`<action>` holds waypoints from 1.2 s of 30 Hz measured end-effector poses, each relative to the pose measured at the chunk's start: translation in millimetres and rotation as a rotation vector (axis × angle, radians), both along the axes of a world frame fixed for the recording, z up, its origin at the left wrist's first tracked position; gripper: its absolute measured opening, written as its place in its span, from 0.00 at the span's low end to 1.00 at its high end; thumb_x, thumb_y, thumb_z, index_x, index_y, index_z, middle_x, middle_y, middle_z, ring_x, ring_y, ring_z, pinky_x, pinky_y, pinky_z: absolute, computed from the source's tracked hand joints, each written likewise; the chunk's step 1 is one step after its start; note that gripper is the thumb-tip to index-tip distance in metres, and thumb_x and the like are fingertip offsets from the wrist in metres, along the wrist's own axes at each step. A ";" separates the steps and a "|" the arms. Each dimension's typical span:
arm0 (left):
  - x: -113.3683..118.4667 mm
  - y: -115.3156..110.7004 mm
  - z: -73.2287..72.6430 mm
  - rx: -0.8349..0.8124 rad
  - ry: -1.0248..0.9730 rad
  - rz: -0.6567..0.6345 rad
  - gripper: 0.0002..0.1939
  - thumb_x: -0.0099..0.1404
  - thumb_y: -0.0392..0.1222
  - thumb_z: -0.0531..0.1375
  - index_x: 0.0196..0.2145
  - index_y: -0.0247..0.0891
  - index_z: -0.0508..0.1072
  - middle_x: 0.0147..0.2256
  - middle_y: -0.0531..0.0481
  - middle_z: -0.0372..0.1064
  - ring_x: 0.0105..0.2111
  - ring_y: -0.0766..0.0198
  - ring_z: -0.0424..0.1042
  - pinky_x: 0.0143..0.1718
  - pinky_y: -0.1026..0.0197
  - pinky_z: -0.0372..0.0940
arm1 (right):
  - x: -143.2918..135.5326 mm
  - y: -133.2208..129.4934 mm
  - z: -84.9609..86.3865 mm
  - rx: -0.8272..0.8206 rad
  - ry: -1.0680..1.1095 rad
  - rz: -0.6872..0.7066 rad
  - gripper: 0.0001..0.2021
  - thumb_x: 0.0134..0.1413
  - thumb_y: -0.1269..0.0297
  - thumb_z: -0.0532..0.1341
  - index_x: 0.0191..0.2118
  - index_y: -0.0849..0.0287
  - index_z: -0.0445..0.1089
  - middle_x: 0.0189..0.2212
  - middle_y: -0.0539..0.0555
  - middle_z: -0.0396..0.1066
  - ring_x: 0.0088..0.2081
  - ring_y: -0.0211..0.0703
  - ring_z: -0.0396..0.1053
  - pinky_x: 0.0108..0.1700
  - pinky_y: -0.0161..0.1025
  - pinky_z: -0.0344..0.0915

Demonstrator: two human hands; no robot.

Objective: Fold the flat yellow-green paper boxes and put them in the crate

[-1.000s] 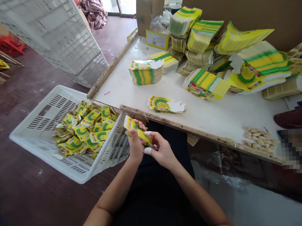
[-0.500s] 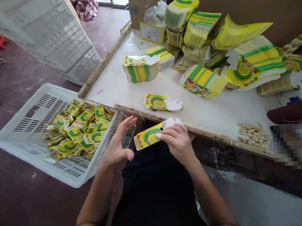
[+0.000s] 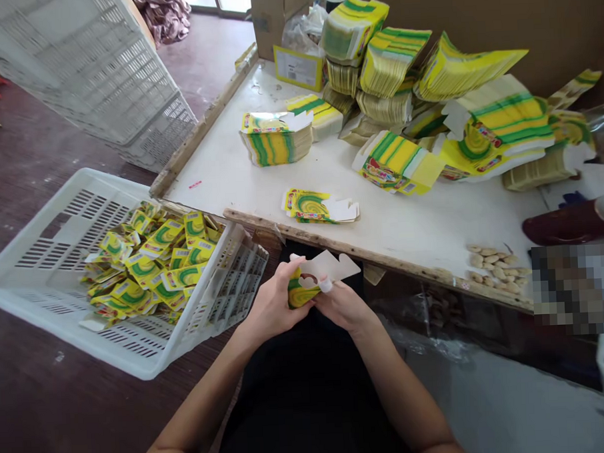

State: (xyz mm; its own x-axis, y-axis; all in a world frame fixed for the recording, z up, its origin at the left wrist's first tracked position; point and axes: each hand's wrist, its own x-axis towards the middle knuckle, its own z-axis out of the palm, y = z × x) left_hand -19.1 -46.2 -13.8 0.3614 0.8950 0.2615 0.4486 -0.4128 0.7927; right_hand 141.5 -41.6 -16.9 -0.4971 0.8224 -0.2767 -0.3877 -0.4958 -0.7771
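Observation:
Between my two hands is a small yellow and green carton [image 3: 301,294], its white end flaps standing out at the top right. My left hand [image 3: 275,300] is wrapped round the left side of the carton. My right hand [image 3: 344,307] grips its right side near the flaps, with white coverings on the fingertips. A few flat cartons [image 3: 311,206] lie on the table [image 3: 220,180] just beyond my hands. Down on my left, a white plastic crate [image 3: 49,291] holds a heap of yellow and green cartons [image 3: 148,260].
Bundles of flat cartons [image 3: 394,55] are piled at the back of the table, with another stack [image 3: 277,146] nearer. Shelled nuts or beans [image 3: 499,268] and a dark red cup [image 3: 562,223] lie to the right. Tall white crates [image 3: 100,82] stand at the left.
My left hand has moved in from the left and closed on the carton. The carton has turned and is now held by both hands rather than the right alone.

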 end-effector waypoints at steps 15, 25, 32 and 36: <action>5.3 -3.1 0.0 -0.021 0.057 -0.083 0.29 0.52 0.32 0.59 0.50 0.45 0.56 0.41 0.49 0.66 0.36 0.60 0.73 0.34 0.60 0.68 | -2.5 -9.2 -2.6 0.211 -0.151 -0.092 0.43 0.49 0.36 0.62 0.66 0.53 0.54 0.64 0.60 0.57 0.64 0.55 0.57 0.64 0.55 0.56; 2.3 6.5 -9.4 0.087 0.113 0.215 0.28 0.51 0.36 0.63 0.50 0.41 0.60 0.44 0.44 0.64 0.44 0.53 0.69 0.45 0.50 0.67 | 5.8 -11.7 -3.2 0.721 -0.666 -0.333 0.22 0.64 0.68 0.52 0.61 0.47 0.64 0.60 0.53 0.65 0.61 0.48 0.63 0.62 0.51 0.61; -8.1 11.0 5.0 0.032 0.141 0.128 0.21 0.53 0.40 0.64 0.45 0.42 0.67 0.38 0.48 0.70 0.38 0.56 0.73 0.39 0.57 0.68 | 20.1 -0.9 -8.0 0.821 -0.703 -0.169 0.15 0.62 0.63 0.58 0.53 0.48 0.72 0.66 0.55 0.54 0.62 0.51 0.60 0.60 0.50 0.63; -11.2 16.1 8.6 0.002 0.150 0.068 0.24 0.51 0.41 0.66 0.47 0.43 0.69 0.39 0.47 0.73 0.39 0.55 0.74 0.40 0.57 0.69 | 34.8 8.3 -1.4 0.803 -0.682 -0.044 0.11 0.59 0.61 0.62 0.46 0.49 0.76 0.62 0.56 0.62 0.61 0.52 0.63 0.59 0.50 0.64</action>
